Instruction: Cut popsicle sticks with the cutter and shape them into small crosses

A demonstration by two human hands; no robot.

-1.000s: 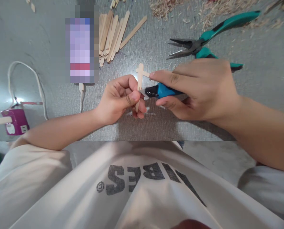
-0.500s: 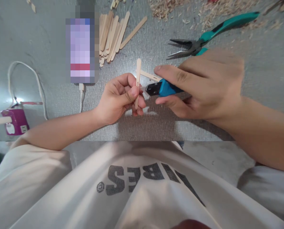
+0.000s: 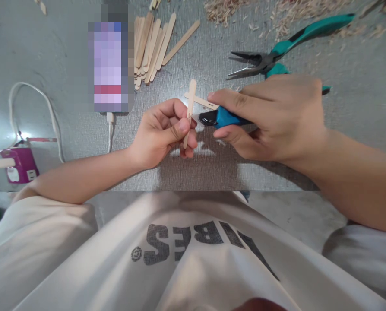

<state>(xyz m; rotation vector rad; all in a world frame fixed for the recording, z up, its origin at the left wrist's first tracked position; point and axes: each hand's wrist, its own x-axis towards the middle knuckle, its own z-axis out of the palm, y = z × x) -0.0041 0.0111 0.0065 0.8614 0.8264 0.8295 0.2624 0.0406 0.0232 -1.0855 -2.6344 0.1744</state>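
My left hand (image 3: 170, 131) pinches a wooden popsicle stick (image 3: 191, 97) between thumb and fingers, with its longer part rising away from me. A small notch shows in the stick just above the thumb. My right hand (image 3: 267, 114) is closed around a blue and black utility knife (image 3: 225, 117). The knife's short blade points left and meets the stick, or nearly so, at the notch. Behind the held stick, a second popsicle stick (image 3: 201, 101) with a dark slot lies on the table, its right end hidden by my right hand.
Several popsicle sticks (image 3: 150, 47) lie piled beyond my left hand, beside a blurred phone (image 3: 107, 65) on a white cable (image 3: 109, 134). Green-handled needle-nose pliers (image 3: 264, 60) lie beyond my right hand. Wood shavings (image 3: 222, 11) are scattered farther back. A purple power adapter (image 3: 23, 164) stands at left.
The held stick's top has tipped slightly to the right. My right hand has shifted a little, keeping the knife blade at the notch. More of the pliers' lower handle shows.
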